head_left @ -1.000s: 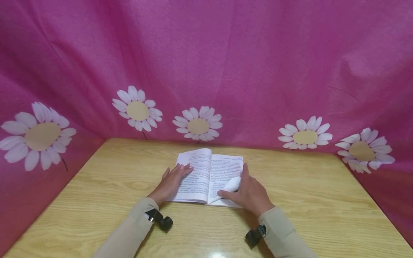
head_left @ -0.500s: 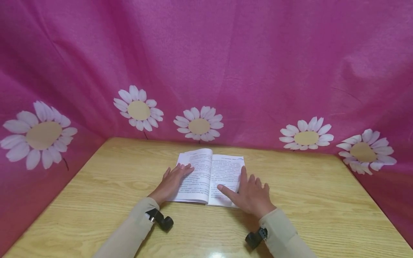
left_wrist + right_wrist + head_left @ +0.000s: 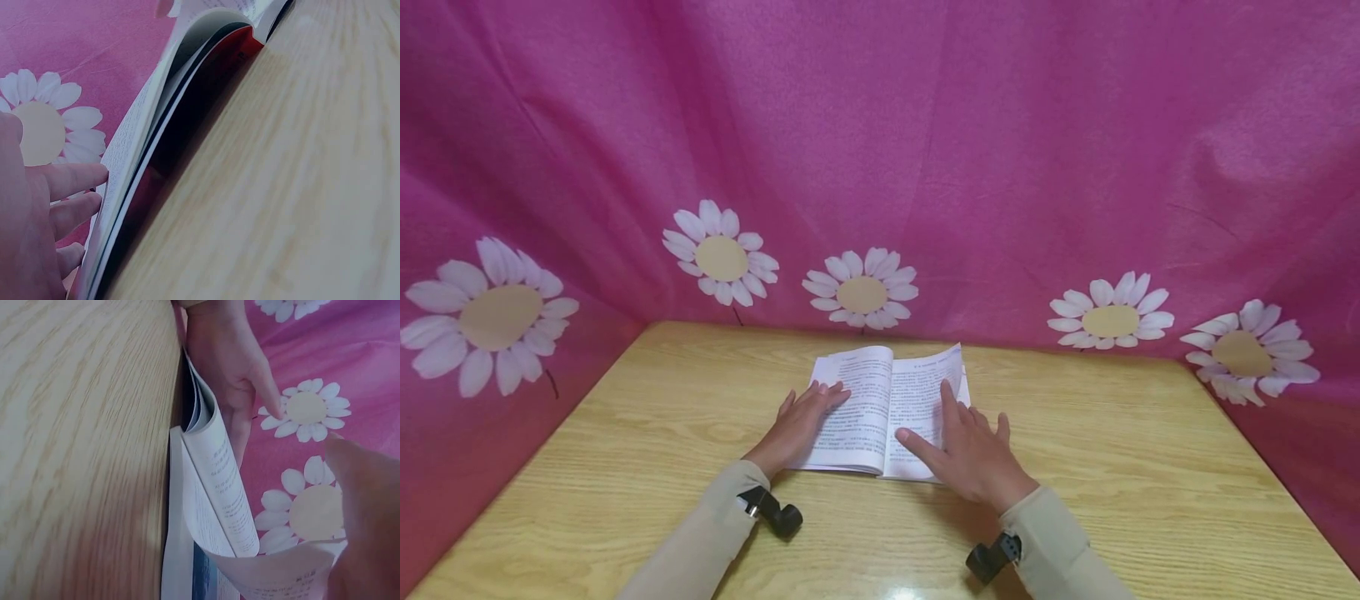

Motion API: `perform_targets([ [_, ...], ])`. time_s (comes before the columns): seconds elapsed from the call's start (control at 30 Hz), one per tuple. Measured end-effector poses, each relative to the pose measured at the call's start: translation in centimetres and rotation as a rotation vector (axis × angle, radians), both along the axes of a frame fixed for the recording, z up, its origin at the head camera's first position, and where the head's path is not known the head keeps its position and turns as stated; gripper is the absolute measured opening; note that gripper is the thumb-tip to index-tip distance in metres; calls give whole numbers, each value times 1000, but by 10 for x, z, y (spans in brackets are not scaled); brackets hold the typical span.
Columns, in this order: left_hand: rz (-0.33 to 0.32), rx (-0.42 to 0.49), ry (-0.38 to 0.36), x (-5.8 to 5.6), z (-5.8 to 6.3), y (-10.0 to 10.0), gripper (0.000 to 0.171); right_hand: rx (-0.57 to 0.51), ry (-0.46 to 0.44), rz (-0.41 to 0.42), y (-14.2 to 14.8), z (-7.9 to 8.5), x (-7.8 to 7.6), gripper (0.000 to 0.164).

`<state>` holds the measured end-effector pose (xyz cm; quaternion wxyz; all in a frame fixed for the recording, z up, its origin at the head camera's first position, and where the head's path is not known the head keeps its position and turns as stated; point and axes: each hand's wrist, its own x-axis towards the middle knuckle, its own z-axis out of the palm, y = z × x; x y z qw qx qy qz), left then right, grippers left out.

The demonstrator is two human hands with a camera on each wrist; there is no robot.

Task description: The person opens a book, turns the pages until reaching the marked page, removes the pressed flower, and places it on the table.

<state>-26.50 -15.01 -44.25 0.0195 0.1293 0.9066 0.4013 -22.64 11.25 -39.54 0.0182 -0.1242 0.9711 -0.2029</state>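
An open book [image 3: 857, 421] with printed pages lies flat at the middle of the table. My left hand [image 3: 801, 421] rests on its left page, fingers spread; the left wrist view shows those fingers [image 3: 75, 181] along the book's outer edge. Over the right side, my right hand [image 3: 977, 454] has its thumb and index finger stretched apart. Beside it a single right-hand page [image 3: 925, 375] stands raised, its far corner tipped up. In the right wrist view this lifted page [image 3: 287, 569] bends up to my right hand [image 3: 369, 519], with a blue patch [image 3: 203, 575] showing beneath.
The wood-grain table [image 3: 662, 433] reaches back to a pink curtain [image 3: 985, 167] printed with large white daisies [image 3: 861, 293]. A small black wrist camera [image 3: 784, 521] is strapped to the left sleeve, another black camera [image 3: 988, 560] to the right one.
A curled page under the right hand came down flat, then a right-hand page rose at its outer edge. The right hand has shifted slightly left; the left hand stays put.
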Motion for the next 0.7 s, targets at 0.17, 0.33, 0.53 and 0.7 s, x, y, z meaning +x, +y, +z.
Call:
perform_targets([
  [0.17, -2, -2, 4, 0, -1, 0, 57, -69, 42, 60, -2, 1, 2, 108],
  [0.33, 2, 9, -3, 0, -2, -1, 58, -133, 80, 131, -6, 0, 2, 105],
  [0.53, -7, 11, 2, 0, -1, -1, 57, -209, 115, 233, -10, -2, 3, 103],
  [0.7, -10, 16, 13, 0, 0, -1, 58, -264, 130, 328, -12, -2, 5, 106],
])
